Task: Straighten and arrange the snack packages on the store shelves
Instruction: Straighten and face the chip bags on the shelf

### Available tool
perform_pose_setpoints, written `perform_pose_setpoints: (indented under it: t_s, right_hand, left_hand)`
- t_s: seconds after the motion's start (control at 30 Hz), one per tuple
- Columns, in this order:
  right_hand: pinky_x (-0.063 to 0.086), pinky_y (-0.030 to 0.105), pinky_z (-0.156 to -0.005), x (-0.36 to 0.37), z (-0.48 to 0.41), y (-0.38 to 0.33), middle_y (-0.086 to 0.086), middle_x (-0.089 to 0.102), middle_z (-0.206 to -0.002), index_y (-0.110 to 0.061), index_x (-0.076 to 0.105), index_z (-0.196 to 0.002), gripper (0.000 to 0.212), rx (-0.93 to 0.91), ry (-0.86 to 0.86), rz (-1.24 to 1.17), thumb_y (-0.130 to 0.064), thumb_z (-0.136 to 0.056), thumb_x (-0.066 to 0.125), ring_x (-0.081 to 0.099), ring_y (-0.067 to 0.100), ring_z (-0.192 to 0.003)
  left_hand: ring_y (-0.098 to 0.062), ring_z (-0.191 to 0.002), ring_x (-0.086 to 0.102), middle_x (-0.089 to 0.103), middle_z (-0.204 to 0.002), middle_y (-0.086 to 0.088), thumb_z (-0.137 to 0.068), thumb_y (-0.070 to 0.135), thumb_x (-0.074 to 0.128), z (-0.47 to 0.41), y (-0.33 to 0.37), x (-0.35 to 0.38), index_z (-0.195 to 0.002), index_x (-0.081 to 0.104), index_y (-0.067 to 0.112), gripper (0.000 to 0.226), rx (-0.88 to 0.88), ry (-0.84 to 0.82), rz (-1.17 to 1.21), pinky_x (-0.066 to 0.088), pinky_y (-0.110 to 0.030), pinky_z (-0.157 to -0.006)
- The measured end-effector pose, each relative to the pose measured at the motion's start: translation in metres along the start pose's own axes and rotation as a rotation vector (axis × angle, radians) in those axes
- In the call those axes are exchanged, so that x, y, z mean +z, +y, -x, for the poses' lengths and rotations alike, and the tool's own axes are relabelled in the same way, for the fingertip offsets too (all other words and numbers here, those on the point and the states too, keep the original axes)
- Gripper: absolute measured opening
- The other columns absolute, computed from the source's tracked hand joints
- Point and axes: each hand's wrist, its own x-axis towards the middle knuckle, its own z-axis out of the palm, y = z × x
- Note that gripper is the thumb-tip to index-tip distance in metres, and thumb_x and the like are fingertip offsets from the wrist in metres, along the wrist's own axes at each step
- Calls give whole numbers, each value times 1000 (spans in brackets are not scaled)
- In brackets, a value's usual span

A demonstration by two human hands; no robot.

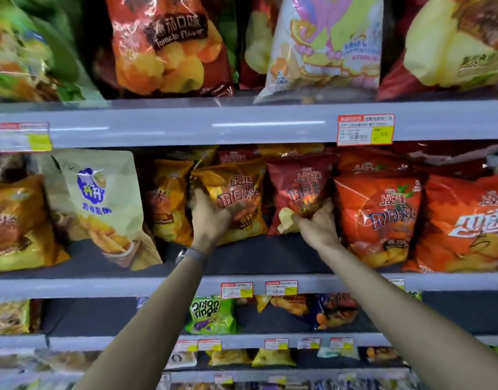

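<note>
- Store shelving [157, 128] fills the view: grey rails with price tags, tiers of snack bags
- Both bare forearms reach up to the middle tier; watch [195, 254] on the left wrist
- Green bag [211, 313] stands on the tier below, between the two forearms
- Left hand [211, 218] grips the yellow bag [236, 192] at its lower left edge, thumb on the front, fingers curled round behind
- Right hand [319, 226] pinches the dark red bag [301, 187] at its lower right corner, thumb on the front, fingers tucked behind
- Both bags stand upright side by side on the dark liner [256, 257] of the middle tier, set back from the rail
- Orange bag [377, 215] stands just right of the right hand, further forward than the red one
- Cream pouch [101, 198] sits well to the left, leaning
- Top tier, furthest up: tomato bag [169, 43] upright among blurred packs
</note>
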Motion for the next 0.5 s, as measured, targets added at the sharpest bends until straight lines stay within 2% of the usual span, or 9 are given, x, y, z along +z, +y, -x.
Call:
perform_pose_setpoints:
  t_s: [0.07, 0.2, 0.3, 0.4, 0.5]
  right_hand:
    - [25, 41, -125, 4, -4, 3, 17, 31, -165, -6, 10, -163, 115, 32, 7, -24, -31, -81, 86, 32, 34, -151]
    - [29, 44, -124, 6, -7, 5, 14, 37, -162, -10, 14, -162, 119, 44, 18, -45, -32, -75, 91, 36, 34, -149]
    - [28, 42, -124, 5, -10, 5, 13, 35, -163, -10, 12, -163, 128, 42, 18, -42, -35, -69, 95, 35, 32, -150]
    - [29, 47, -123, 10, -8, 4, 13, 35, -161, -15, 12, -164, 137, 52, -24, 11, -50, -62, 96, 32, 34, -150]
    - [27, 53, -122, 26, 4, -2, 14, 24, -159, -21, 8, -164, 140, 59, -112, 101, -66, -60, 90, 22, 37, -149]
  left_hand:
    - [-20, -91, 66, 67, -107, 2, -69, 47, 97, 6, 0, 3, -124, 46, 17, 81, 23, 57, -25, 56, -42, -91]
    - [-25, -112, 69, 68, -128, 1, -66, 55, 96, 26, 0, -6, -141, 45, 22, 96, 54, 188, -34, 56, -43, -94]
    - [-20, -106, 68, 66, -119, 9, -66, 50, 97, 44, -5, -28, -139, 47, 24, 92, 62, 265, -11, 56, -40, -93]
    - [-17, -107, 67, 66, -121, 8, -66, 44, 98, 65, -11, -49, -140, 49, 24, 91, 59, 339, 46, 56, -40, -94]
    - [-11, -102, 71, 70, -118, 8, -66, 39, 99, 78, -16, -64, -135, 54, 24, 85, 62, 364, 128, 60, -38, -92]
